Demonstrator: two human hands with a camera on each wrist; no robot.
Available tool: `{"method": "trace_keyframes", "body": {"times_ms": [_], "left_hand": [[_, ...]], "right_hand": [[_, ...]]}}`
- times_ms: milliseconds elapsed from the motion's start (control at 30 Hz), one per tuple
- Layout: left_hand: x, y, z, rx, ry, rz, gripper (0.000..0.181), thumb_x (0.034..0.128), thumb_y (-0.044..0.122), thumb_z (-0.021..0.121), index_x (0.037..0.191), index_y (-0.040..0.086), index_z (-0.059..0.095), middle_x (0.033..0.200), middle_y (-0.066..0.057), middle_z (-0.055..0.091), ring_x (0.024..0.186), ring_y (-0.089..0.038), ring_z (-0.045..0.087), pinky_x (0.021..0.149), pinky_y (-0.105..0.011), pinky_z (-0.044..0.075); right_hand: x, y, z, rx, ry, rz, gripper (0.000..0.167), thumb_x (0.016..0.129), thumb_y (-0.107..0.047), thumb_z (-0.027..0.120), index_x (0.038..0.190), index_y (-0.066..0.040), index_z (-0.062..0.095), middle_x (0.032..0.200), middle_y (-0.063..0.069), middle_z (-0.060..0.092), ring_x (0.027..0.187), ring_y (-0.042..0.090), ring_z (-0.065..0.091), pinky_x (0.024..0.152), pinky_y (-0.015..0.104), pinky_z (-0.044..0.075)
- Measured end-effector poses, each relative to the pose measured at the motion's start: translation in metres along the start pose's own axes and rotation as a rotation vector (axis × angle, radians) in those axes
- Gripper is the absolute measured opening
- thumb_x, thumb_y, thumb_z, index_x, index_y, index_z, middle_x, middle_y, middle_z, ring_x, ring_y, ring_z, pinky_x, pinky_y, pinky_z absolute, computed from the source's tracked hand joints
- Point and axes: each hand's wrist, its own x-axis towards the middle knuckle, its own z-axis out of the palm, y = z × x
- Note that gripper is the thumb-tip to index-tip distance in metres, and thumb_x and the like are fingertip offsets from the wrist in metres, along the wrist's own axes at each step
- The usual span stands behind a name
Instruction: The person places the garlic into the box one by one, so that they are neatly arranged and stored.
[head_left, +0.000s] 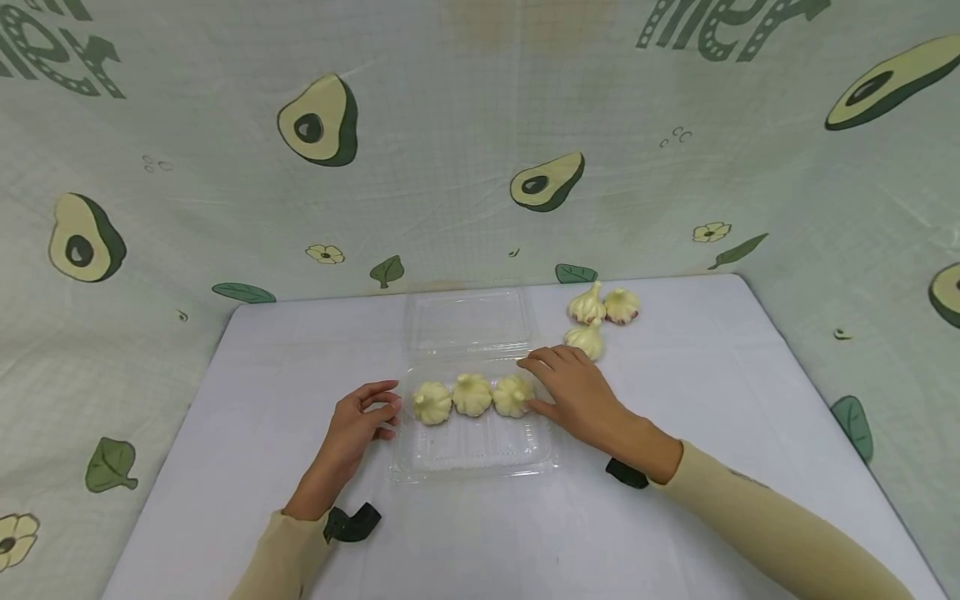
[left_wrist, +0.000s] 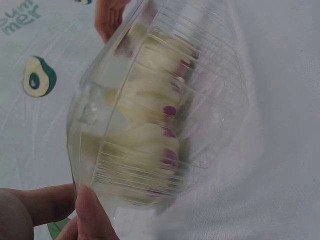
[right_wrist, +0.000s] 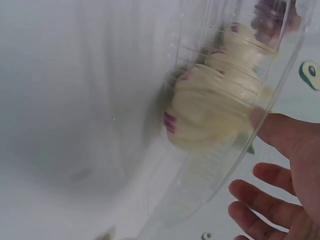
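Observation:
A clear plastic container point(head_left: 480, 457) lies on the table with its lid point(head_left: 471, 321) laid back behind it. Three pale garlic bulbs point(head_left: 472, 395) form a row across its rear half; purple marks show low on the bulbs point(left_wrist: 145, 100). My left hand point(head_left: 358, 425) is at the container's left edge, loosely bent, its fingertips by the rim point(left_wrist: 75, 125). On the other side, my right hand point(head_left: 581, 396) reaches over the right rim, its thumb by the rightmost bulb point(right_wrist: 205, 110). The other fingers of the right hand point(right_wrist: 280, 190) are spread outside the rim, holding nothing.
Three more garlic bulbs point(head_left: 587, 305) lie loose at the back right, the nearest point(head_left: 587, 340) just beyond my right hand. The white-covered table point(head_left: 480, 542) meets a patterned cloth point(head_left: 435, 208) at its back and sides.

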Motion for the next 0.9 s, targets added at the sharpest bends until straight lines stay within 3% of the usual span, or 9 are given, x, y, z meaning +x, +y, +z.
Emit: {"method": "trace_keyframes", "body": {"times_ms": [233, 500, 900], "left_hand": [[0.0, 0.0, 0.0, 0.005, 0.003, 0.002, 0.046, 0.1028, 0.005, 0.069, 0.146, -0.001, 0.056, 0.105, -0.001, 0.065, 0.08, -0.012, 0.063, 0.064, -0.024, 0.058], [0.002, -0.001, 0.001, 0.009, 0.007, 0.003, 0.045, 0.1027, 0.005, 0.068, 0.146, -0.002, 0.056, 0.106, -0.002, 0.066, 0.08, -0.012, 0.064, 0.064, -0.023, 0.058], [0.002, -0.001, 0.001, 0.013, 0.008, 0.002, 0.044, 0.1025, 0.004, 0.068, 0.145, -0.001, 0.057, 0.105, -0.001, 0.066, 0.08, -0.012, 0.064, 0.064, -0.023, 0.058]], "right_hand": [[-0.017, 0.011, -0.011, 0.033, 0.033, 0.06, 0.06, 0.083, -0.028, 0.094, 0.133, -0.005, 0.068, 0.13, 0.011, 0.067, 0.123, 0.034, 0.061, 0.109, 0.052, 0.047], [-0.03, 0.035, -0.017, 0.054, 0.082, 0.209, 0.064, 0.085, -0.025, 0.092, 0.137, -0.001, 0.064, 0.135, 0.018, 0.064, 0.123, 0.041, 0.06, 0.103, 0.06, 0.048], [-0.043, 0.07, -0.007, 0.0, 0.131, 0.384, 0.068, 0.09, -0.026, 0.087, 0.139, 0.01, 0.056, 0.138, 0.031, 0.059, 0.125, 0.051, 0.057, 0.103, 0.067, 0.045]]}}
